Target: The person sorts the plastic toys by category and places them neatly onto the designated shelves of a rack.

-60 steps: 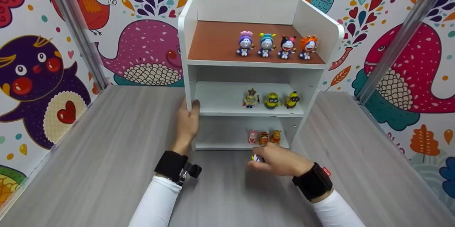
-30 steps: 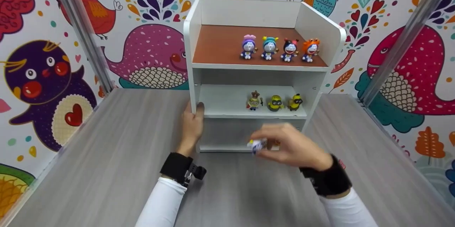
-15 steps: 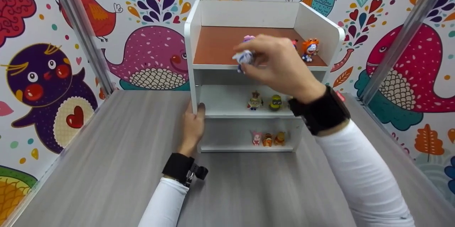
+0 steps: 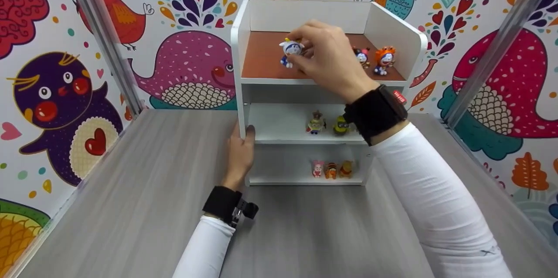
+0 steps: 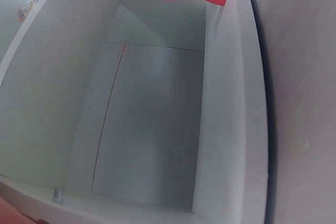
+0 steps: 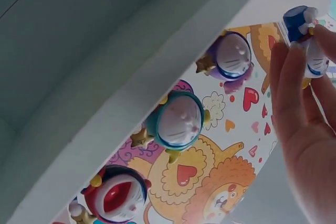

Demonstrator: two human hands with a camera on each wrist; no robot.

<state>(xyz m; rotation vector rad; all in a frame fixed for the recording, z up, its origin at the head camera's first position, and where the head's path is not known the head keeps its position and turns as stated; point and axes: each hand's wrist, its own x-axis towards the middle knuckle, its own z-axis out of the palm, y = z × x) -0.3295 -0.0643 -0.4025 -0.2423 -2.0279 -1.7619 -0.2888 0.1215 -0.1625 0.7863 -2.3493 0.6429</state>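
Observation:
A small blue-and-white cat figurine [image 4: 291,52] in a white hood with yellow on top is pinched between the thumb and fingers of my right hand [image 4: 327,53]. In the head view it overlaps the red-brown top board [image 4: 261,58], left of a row of similar figurines. My left hand [image 4: 240,156] grips the left side panel of the white shelf unit [image 4: 237,47], thumb on the inner side. In the right wrist view, the row includes a purple-hatted figurine [image 6: 233,56], a teal-hatted one [image 6: 179,121] and a red-hooded one [image 6: 118,195]. My right hand hides part of this row in the head view.
Small yellow figurines, one crowned [image 4: 316,123], stand on the middle shelf, partly hidden by my right wrist. A pink figurine [image 4: 318,169], an orange striped one [image 4: 331,171] and a yellow one [image 4: 346,169] stand on the bottom shelf. Grey tabletop [image 4: 305,234] lies in front.
My right hand has lifted the white-hooded figurine from before the bottom shelf to the top board and turned it upright. My left hand keeps its grip on the side panel.

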